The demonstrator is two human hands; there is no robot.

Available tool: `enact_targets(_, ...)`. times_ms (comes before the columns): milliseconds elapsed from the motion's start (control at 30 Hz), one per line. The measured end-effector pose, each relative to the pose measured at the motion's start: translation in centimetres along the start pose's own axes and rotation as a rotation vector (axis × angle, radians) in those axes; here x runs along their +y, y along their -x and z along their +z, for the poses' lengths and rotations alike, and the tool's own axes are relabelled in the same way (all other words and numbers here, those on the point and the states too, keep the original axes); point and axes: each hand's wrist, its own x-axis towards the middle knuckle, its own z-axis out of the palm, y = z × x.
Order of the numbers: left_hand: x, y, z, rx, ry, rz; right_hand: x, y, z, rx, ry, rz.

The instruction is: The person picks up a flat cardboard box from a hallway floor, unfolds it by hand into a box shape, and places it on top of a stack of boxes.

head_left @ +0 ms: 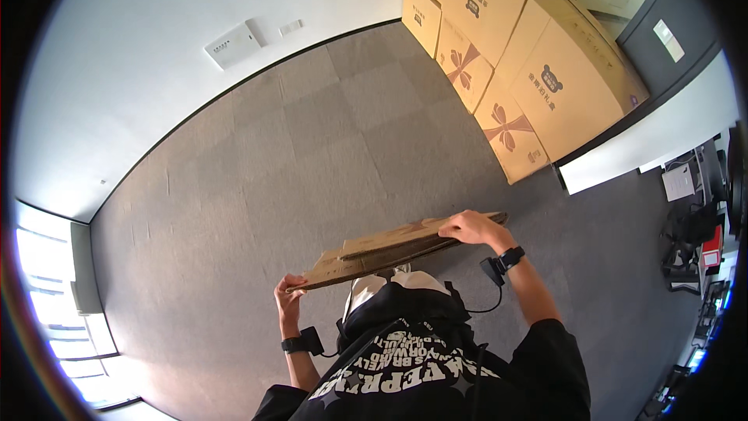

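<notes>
Folded cardboard carton (389, 240) spans the front of the person's body, over the grey carpet-tile floor (296, 156). Left hand (290, 296) pinches its left end, fingers closed on the edge. Right hand (470, 228) is curled over the upper edge near the right end, its fingertips hidden. Printed brown cartons (576, 78) stand stacked at upper right, well apart from both hands.

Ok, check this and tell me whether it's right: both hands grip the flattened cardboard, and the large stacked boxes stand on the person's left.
Not quite: the side is wrong. The large stacked boxes stand on the person's right, as the head view shows. The rest holds: the left hand and the right hand both grip the flattened cardboard.
</notes>
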Motion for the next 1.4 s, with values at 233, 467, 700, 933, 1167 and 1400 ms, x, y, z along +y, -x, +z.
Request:
enact_targets(233,2.1,-0.2,1.2,-0.028,-0.025,0.002,0.5,-2.6,-1.5,0.334,0.308,-0.147)
enact_targets(467,2.3,-0.2,-0.2,0.045,-0.037,0.064,2.1,-5.2,-3.1,0.502,0.44,-0.309)
enact_targets(700,4.0,-1.2,-0.9,0.154,-0.052,0.139,4.2,-5.5,-4.3,0.293,0.413,-0.05)
enact_targets(933,4.3,-1.2,-4.1,0.315,-0.125,0.249,11.4,-6.0,-3.2,0.632,0.152,0.214)
enact_targets(1167,2.1,0.4,-8.6,0.464,-0.013,0.262,12.0,-3.7,-4.4,0.897,-0.39,0.358)
enact_targets(1400,0.2,-0.4,-7.7,0.302,-0.041,0.023,13.4,-0.8,-1.3,0.903,-0.403,0.49)
